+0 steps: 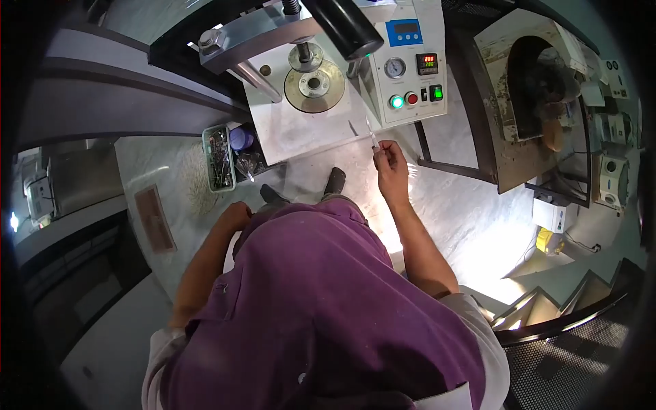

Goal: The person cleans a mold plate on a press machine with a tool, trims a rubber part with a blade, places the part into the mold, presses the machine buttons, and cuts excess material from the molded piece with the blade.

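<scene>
My right hand [391, 167] is raised in front of the machine, thumb and fingers pinched together on a thin pale stick-like tool [374, 139]. The tool points up toward the front edge of the machine's white table [307, 137]; its exact kind is too small to make out. On that table lies a round metal mould plate [326, 100] with a ring in its centre, under a threaded spindle and plate [305, 57]. My left hand [236, 216] rests low at my left thigh, its fingers mostly hidden.
A control box [403, 82] with lit buttons, a gauge and displays stands right of the mould plate. A black lever [345, 31] hangs above. A bin of metal tools [219, 158] sits lower left, and a dark-mouthed furnace-like unit [533, 89] stands at right.
</scene>
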`<control>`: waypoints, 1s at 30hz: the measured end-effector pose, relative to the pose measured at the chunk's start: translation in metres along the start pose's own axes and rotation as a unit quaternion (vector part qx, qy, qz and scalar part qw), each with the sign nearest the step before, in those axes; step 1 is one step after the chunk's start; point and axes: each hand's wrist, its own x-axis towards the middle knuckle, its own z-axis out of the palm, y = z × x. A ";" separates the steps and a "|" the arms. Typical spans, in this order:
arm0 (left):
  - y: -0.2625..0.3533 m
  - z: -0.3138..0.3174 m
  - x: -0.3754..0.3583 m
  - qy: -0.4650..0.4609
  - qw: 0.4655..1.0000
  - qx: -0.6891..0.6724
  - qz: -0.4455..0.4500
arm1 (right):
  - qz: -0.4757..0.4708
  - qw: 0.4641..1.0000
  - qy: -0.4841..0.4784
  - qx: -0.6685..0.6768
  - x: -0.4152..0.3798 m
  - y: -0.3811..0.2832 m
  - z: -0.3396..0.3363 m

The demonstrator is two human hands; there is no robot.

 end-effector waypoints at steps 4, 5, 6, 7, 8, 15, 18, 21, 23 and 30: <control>-0.008 0.008 0.002 0.025 0.999 -0.021 -0.005 | -0.009 1.000 0.003 -0.003 0.005 -0.003 -0.006; -0.007 0.013 0.003 0.025 0.999 -0.023 -0.007 | -0.008 1.000 0.000 -0.003 0.005 -0.003 -0.007; -0.006 0.017 0.004 0.045 0.998 -0.014 -0.038 | -0.009 1.000 0.002 0.004 0.005 -0.004 -0.007; -0.006 0.021 0.004 0.063 0.996 -0.004 -0.069 | -0.008 1.000 0.006 0.011 0.004 -0.005 -0.007; -0.008 0.029 0.006 0.062 0.995 -0.004 -0.071 | -0.007 1.000 0.004 0.011 0.003 -0.004 -0.008; -0.015 0.034 -0.003 0.094 0.991 -0.100 -0.006 | -0.007 1.000 0.000 -0.014 -0.001 -0.004 -0.014; -0.017 0.024 -0.007 0.032 0.996 -0.069 -0.049 | -0.017 1.000 -0.002 -0.017 0.000 -0.008 -0.012; -0.024 0.024 -0.006 -0.009 0.995 -0.077 -0.067 | -0.022 1.000 -0.002 -0.018 0.002 -0.010 -0.010; -0.029 0.026 -0.004 -0.003 0.992 -0.091 -0.083 | -0.019 1.000 -0.003 -0.017 0.009 -0.009 -0.008; -0.017 -0.011 -0.025 0.131 0.973 -0.184 -0.034 | -0.070 0.969 -0.017 -0.235 0.040 -0.047 0.019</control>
